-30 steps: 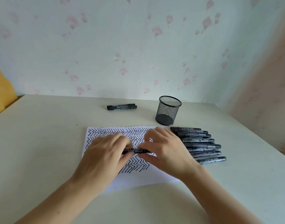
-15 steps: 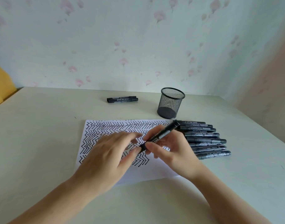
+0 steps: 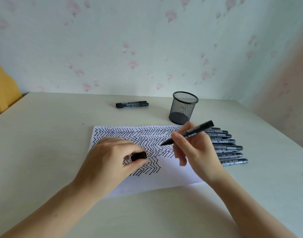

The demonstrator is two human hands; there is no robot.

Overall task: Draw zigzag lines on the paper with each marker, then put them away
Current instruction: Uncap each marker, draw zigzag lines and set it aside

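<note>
Your left hand (image 3: 111, 157) has just pulled the cap (image 3: 138, 155) free and pinches it low over the paper (image 3: 173, 172), while your right hand (image 3: 195, 148), closed around the now uncapped marker (image 3: 188, 133), has lifted it tip-down above the zigzag rows, so a fresh line is likely next. Across the pale desk (image 3: 44, 143), two markers (image 3: 132, 104) lie at the back, the empty mesh pen cup (image 3: 183, 107) stands behind the paper, a row of capped markers (image 3: 228, 148) waits at the right, and flowered wallpaper (image 3: 147, 40) closes the room.
</note>
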